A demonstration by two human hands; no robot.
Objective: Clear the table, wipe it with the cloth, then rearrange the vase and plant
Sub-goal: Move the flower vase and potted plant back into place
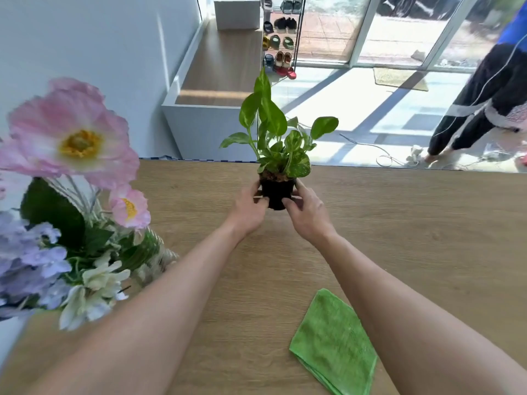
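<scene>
A small green plant (278,132) in a black pot (276,192) stands near the far edge of the wooden table (399,238). My left hand (248,212) grips the pot's left side and my right hand (308,215) grips its right side. A vase of pink, purple and white flowers (71,195) sits at the table's left, close to my left forearm; the vase itself (154,258) shows only partly under the blooms. A folded green cloth (333,343) lies flat on the table near the front, just left of my right forearm.
Beyond the table's far edge the floor drops away, with a white low cabinet (211,121), a shoe rack (281,32) and glass doors. Another person (490,104) stands at the far right. A white wall runs along the left.
</scene>
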